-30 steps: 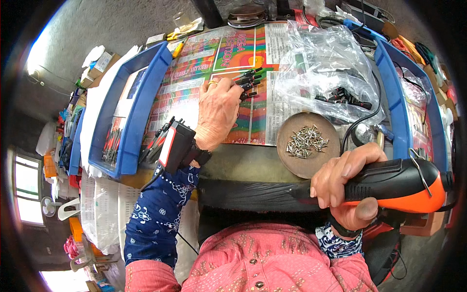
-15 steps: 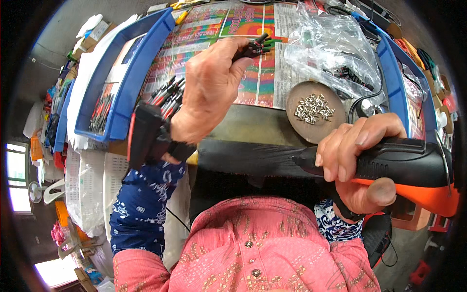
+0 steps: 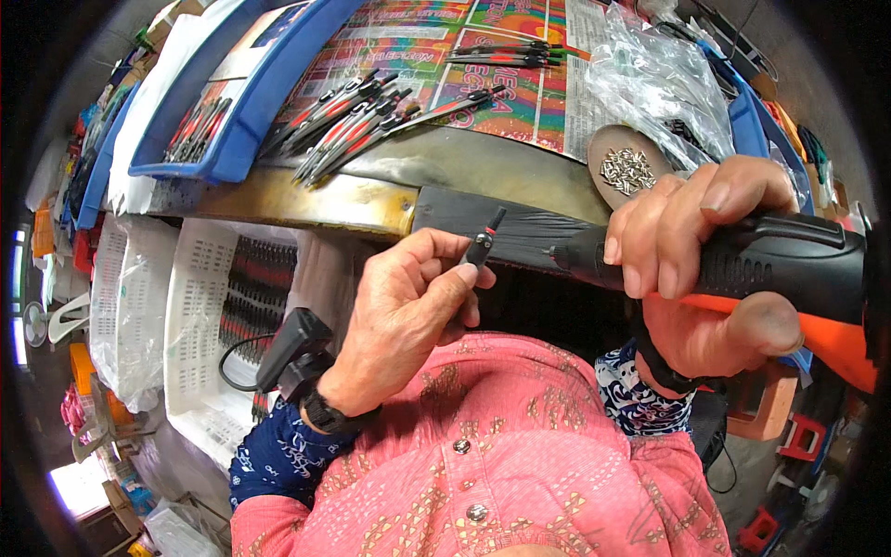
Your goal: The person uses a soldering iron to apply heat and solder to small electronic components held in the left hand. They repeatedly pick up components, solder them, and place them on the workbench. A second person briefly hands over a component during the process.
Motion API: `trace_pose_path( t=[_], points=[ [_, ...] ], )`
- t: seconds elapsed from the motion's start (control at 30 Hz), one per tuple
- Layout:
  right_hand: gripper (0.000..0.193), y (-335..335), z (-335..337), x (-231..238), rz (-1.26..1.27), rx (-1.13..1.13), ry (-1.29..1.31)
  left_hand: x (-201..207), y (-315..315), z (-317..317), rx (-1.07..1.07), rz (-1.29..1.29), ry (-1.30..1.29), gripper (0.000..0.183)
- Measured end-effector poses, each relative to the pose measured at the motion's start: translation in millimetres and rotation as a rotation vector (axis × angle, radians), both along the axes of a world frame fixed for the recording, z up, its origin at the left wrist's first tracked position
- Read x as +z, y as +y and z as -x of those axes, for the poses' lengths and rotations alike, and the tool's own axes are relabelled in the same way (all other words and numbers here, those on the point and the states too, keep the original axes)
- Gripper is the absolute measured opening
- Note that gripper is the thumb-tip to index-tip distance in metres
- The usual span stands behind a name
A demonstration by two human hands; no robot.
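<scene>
Near the front of the table, my left hand (image 3: 404,311) pinches a slim black piece (image 3: 482,245) between thumb and fingers. It has a red band, small metal dots and a thin upright tip; its lower part is hidden in the hand. On the right, the fingers of my right hand (image 3: 691,232) wrap round a black and orange electric screwdriver (image 3: 780,255). Its narrow nose points left toward the black piece, a gap apart from it. Beyond my hands, a brown round dish (image 3: 601,146) holds many small silvery metal fasteners (image 3: 628,171).
Slim black, red and grey pieces (image 3: 343,125) lie piled on the table, with several more (image 3: 506,56) on colourful printed sheets (image 3: 399,32). A blue bin (image 3: 243,125) stands left; clear plastic bags (image 3: 650,70) lie right. Below the table edge is a white crate (image 3: 190,325).
My left hand has come back from the far sheets to the table's front, now pinching one black piece. Several pieces now lie on the sheets. The right hand still grips the screwdriver.
</scene>
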State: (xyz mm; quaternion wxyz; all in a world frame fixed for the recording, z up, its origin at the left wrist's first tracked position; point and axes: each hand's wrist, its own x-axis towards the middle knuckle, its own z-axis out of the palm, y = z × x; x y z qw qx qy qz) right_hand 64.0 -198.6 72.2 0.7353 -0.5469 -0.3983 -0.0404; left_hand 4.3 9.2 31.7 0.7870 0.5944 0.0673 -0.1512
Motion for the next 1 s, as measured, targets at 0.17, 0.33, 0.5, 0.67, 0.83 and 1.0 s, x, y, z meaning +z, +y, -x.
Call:
trace_pose_path(
  t=[0.17, 0.33, 0.5, 0.67, 0.83, 1.0],
  points=[
    [0.062, 10.2, 0.9, 0.2, 0.027, 0.032, -0.008, -18.7, -5.2, 5.6, 0.031, 0.178, 0.139, 0.013],
    [0.062, 17.6, -0.3, -0.3, 0.048, 0.059, -0.012, -27.1, -12.0, 2.1, 0.076, 0.23, 0.181, 0.011],
    [0.062, 22.5, -2.8, -1.6, 0.062, 0.081, -0.011, -29.4, -15.5, 0.9, 0.113, 0.191, 0.213, 0.009],
    [0.062, 25.5, -6.7, -2.7, 0.073, 0.094, -0.006, -30.8, -16.2, 2.1, 0.105, 0.173, 0.174, 0.009],
    [0.063, 26.1, -8.6, -2.7, 0.072, 0.105, -0.007, -32.4, -16.3, 2.4, 0.097, 0.167, 0.146, 0.01],
    [0.063, 26.1, -9.6, -2.4, 0.074, 0.118, -0.01, -31.8, -19.6, 3.4, 0.128, 0.163, 0.163, 0.012]
  ],
)
